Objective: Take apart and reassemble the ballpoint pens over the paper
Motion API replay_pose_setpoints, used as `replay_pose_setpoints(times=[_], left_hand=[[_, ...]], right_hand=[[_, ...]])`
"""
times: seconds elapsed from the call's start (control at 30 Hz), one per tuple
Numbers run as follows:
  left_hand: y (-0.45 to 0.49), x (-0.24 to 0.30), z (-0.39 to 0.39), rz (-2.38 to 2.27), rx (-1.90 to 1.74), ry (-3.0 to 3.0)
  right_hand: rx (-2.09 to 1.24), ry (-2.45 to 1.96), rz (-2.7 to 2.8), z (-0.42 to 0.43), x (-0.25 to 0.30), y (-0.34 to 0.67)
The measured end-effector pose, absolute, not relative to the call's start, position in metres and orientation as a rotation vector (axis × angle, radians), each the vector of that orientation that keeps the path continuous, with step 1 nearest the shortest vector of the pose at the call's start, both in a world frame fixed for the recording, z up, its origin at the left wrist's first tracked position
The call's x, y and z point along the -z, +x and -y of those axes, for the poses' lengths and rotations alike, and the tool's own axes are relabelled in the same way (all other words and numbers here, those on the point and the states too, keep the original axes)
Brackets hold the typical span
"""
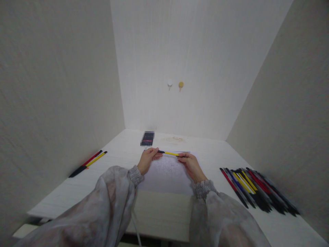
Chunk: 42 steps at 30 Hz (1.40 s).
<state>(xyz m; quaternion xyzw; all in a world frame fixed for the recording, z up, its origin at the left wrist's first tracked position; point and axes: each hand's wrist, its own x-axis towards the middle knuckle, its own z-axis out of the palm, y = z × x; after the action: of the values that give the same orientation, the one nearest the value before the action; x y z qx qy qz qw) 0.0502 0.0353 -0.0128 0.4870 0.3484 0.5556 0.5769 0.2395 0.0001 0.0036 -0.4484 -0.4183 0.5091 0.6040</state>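
Note:
A slim yellow pen-like stick with black ends (171,154) is held level between my two hands. My left hand (149,158) pinches its black left end. The fingers of my right hand (189,164) are closed on its dark right end. Under both hands lies a pale sheet (164,180) with faint grey marks on it. A thin dark stick (183,151) shows along the sheet's far edge, just behind the held one. The exact kind of these sticks is too small to make out.
Several red, yellow, blue and black sticks (253,181) lie side by side on the white table (118,185) at right. A few similar sticks (89,163) lie by the left wall. A phone-like device (147,140), partly pixelated, sits at the back. Two small hooks (181,84) hang on the back wall.

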Motion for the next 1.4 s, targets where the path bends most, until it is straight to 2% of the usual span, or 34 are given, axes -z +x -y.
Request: replay_pose_setpoints(times=[0.17,0.4,0.6,0.83,1.03,1.4], left_hand=[[0.052,0.010,-0.034,-0.804,-1.284,1.094],[0.052,0.012,-0.038,-0.767,-1.307,0.968],[0.052,0.015,-0.039,-0.698,-1.296,0.932],[0.051,0.013,-0.041,-0.672,-1.325,0.797],[0.051,0.014,-0.041,-0.639,-1.315,0.796],[0.048,0.012,-0.045,-0.785,-1.482,0.799]], right_hand=[[-1.375,-1.145,0.907,0.001,-0.002,0.238],[-1.197,-1.064,0.940,-0.004,0.000,0.240],[-1.382,-1.160,0.902,0.003,0.000,0.236],[-1.224,-1.081,0.926,-0.002,0.003,0.239],[-1.349,-1.006,0.871,0.001,0.000,0.237],[-1.144,-1.278,0.753,0.001,-0.013,0.252]])
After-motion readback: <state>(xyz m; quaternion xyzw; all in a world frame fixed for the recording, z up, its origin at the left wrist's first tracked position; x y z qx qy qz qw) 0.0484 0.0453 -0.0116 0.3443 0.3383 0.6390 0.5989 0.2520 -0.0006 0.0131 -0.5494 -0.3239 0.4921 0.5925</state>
